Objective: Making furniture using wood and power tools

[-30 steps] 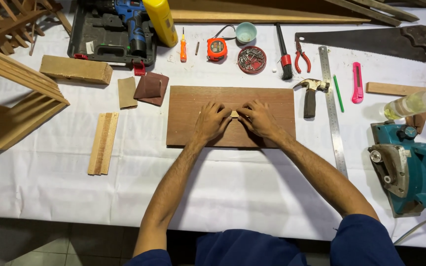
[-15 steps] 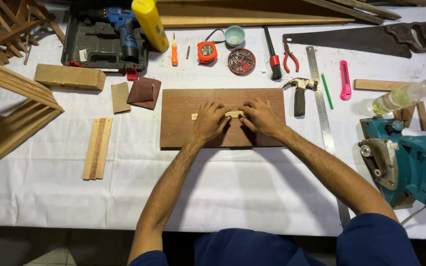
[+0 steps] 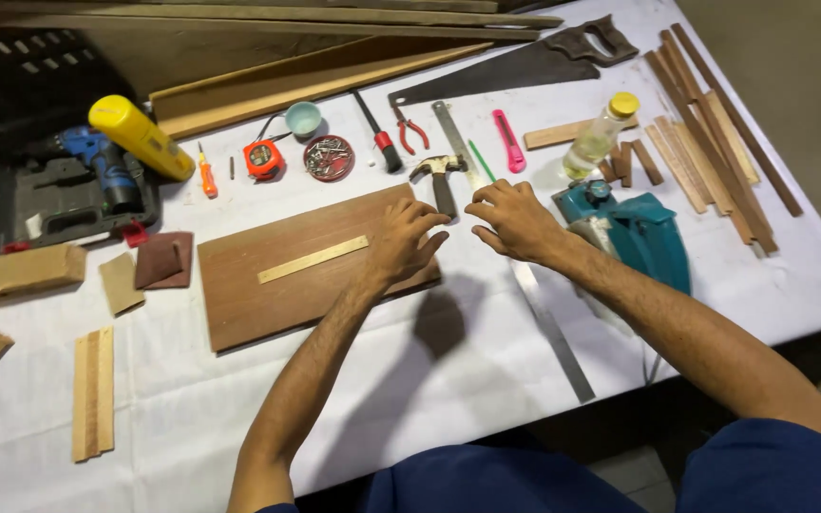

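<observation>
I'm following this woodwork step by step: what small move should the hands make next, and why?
Probably close the right hand on the hammer. Both hands are empty; the left hand rests on the brown board's right end, the thin light strip lies loose on it, and the right fingertips sit just beside the hammer.

A flat brown wooden board (image 3: 277, 275) lies on the table, a thin pale strip (image 3: 313, 259) lying diagonally on it.
</observation>
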